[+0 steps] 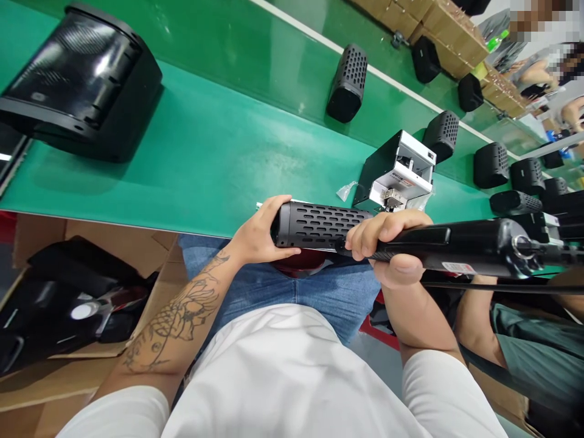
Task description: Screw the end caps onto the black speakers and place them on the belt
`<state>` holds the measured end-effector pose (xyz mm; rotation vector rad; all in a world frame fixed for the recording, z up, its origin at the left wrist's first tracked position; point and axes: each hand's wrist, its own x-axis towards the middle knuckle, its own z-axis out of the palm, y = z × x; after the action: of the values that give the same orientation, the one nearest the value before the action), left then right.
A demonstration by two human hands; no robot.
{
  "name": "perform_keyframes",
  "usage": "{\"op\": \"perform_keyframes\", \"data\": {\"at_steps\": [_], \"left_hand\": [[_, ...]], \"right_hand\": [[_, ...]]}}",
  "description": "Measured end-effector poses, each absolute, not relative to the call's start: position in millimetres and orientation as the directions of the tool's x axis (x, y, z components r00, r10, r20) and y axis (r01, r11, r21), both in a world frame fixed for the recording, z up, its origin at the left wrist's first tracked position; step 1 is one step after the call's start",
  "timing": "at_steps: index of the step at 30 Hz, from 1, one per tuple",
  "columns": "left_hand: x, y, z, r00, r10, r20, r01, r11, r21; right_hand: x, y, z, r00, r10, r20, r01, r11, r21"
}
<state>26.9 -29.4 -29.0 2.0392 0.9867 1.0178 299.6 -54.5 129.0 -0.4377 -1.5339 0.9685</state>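
At the near edge of the green bench lies a black speaker housing [323,222] with a slotted grille, on its side. My left hand [262,234] grips its left end, thumb below and fingers over the top. In my right hand [390,243] is a black electric screwdriver [460,243], held level with its tip pointing left at the housing's right part. My right fingers hide the housing's right end, and whether the tip sits in a screw I cannot tell. Just behind the hand stands a screw feeder [395,173], a black and white box.
A large glossy black speaker [86,79] stands at the left of the bench [228,152]. Several grille housings, one being a black housing [349,82], line the belt behind. A small plastic bag [347,190] lies by the feeder. Cardboard boxes [449,36] are stacked beyond; a co-worker's arm [477,316] is at right.
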Motion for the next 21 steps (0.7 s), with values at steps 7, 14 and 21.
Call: {"op": "perform_keyframes", "data": {"at_steps": [7, 14, 21], "left_hand": [[27, -30, -29, 0.421, 0.821, 0.385, 0.349, -0.539, 0.767], [26, -29, -35, 0.416, 0.802, 0.428, 0.341, -0.574, 0.745], [25, -32, -40, 0.422, 0.769, 0.481, 0.339, -0.625, 0.703]], "right_hand": [[302, -57, 124, -0.266, 0.790, 0.552, -0.196, 0.516, -0.834], [315, -60, 139, -0.157, 0.768, 0.621, -0.194, 0.593, -0.782], [391, 4, 159, 0.488, 0.554, 0.675, 0.156, 0.705, -0.692]]}}
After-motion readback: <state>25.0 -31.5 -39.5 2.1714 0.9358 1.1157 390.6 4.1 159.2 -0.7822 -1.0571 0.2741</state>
